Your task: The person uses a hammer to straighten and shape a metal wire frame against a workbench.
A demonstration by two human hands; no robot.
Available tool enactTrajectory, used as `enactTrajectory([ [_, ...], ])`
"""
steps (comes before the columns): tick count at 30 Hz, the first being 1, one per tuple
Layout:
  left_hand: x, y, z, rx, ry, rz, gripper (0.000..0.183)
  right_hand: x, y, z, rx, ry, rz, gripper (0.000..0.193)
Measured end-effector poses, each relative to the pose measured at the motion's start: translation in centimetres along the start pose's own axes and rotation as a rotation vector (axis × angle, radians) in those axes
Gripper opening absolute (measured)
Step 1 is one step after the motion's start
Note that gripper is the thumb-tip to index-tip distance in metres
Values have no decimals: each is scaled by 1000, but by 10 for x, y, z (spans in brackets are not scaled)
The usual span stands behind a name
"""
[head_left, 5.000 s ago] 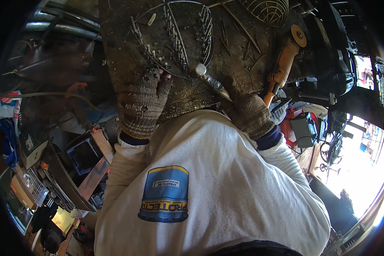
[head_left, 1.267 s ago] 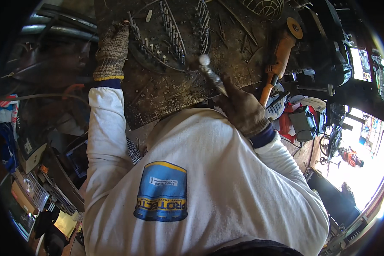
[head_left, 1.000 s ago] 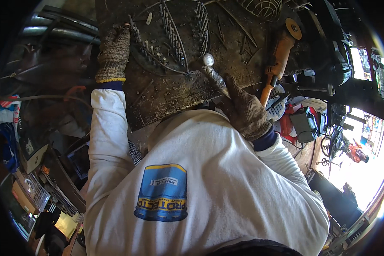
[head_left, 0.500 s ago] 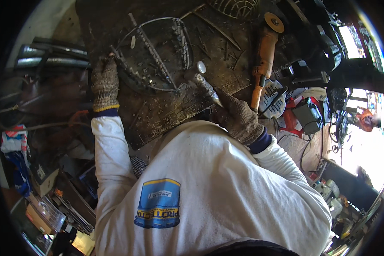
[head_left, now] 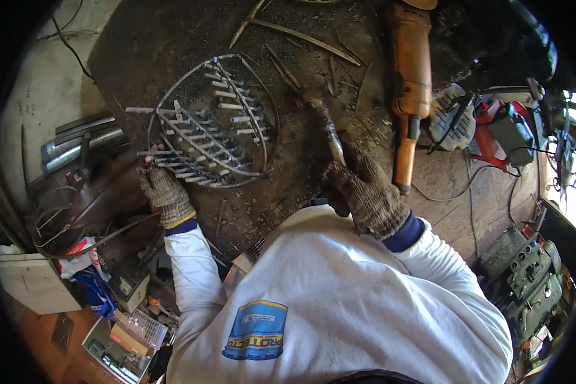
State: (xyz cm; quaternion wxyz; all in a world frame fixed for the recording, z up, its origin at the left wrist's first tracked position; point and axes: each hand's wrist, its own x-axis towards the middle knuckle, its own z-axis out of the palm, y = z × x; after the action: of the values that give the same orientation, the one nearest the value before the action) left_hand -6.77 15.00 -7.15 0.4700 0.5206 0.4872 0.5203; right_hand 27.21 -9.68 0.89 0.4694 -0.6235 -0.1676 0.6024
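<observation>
Left hand (head_left: pixel 168 197) looks closed on the metal frame (head_left: pixel 205 151) at 1 bar end; frame extends up-right, ribs (head_left: pixel 244 104) slanting down-right. Right hand (head_left: pixel 368 192) clamps tool (head_left: pixel 330 131), right of frame, pointing up-left.

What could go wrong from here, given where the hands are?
Jutting rods on the round metal frame might snag or jab the gloved left hand at its edge. The long tool in the gloved right hand could bump the orange grinder lying nearby.
</observation>
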Motion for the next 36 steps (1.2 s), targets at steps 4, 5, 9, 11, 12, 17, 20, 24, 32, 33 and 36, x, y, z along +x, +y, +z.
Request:
enactTrajectory([
  [4,-4,4,-8,-71,66,-44,45,7,11,-9,-232,-52,-76,36],
  [5,-3,5,-18,-244,-83,-99,47,8,10,-9,-303,-72,-109,35],
  [9,-1,-8,-39,-351,-191,-138,54,4,-2,-2,98,-4,187,39],
  [11,-3,-16,-40,-231,-171,-95,53,4,-4,-1,212,-10,263,40],
  [12,-5,-18,-36,161,-48,-49,53,4,-5,-2,240,-23,285,41],
  [17,-5,-17,-29,-378,-81,-167,47,7,-18,-4,178,-72,286,41],
  [20,-10,-8,-10,-169,13,-158,53,6,-49,5,129,-96,163,38],
  [24,-8,-30,-20,-51,-96,64,47,24,-74,22,-85,-142,-214,38],
  [32,-7,7,0,528,-5,177,38,39,-63,16,-266,-17,-136,45],
  [33,-10,33,21,504,18,95,39,44,-48,9,-341,41,-196,48],
  [36,-10,24,12,322,-70,34,36,40,-41,5,-900,238,-401,51],
])
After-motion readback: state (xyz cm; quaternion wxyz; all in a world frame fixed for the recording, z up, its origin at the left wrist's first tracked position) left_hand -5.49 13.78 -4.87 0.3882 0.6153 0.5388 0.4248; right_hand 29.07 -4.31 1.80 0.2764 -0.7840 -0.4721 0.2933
